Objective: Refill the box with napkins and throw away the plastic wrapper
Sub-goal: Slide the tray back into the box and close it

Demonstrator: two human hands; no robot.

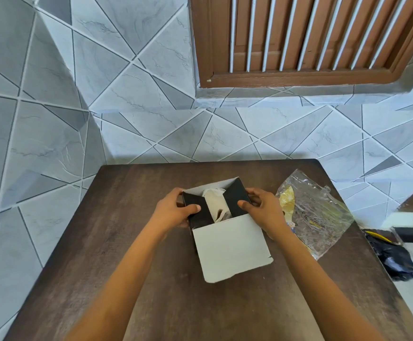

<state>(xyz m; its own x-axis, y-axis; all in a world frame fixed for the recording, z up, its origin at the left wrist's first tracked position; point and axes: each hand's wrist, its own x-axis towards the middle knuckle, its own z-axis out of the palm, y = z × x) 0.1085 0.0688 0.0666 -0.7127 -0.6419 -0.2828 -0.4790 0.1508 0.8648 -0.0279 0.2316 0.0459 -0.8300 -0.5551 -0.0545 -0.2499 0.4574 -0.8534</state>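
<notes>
A black cardboard box point(236, 200) stands in the middle of the dark wooden table point(126, 242), its white near flap point(230, 249) folded out toward me. White napkins point(216, 205) show in the gap between its two black side flaps. My left hand point(176, 210) grips the box's left side with the thumb pressing the left flap down. My right hand point(264, 207) grips the right side, thumb on the right flap. A crumpled clear plastic wrapper point(316, 212) with yellow print lies on the table just right of the box.
A black plastic bag point(394, 257) sits off the table's right edge on a pale floor. A tiled wall stands close behind the table, with a brown louvred window point(311, 38) above it.
</notes>
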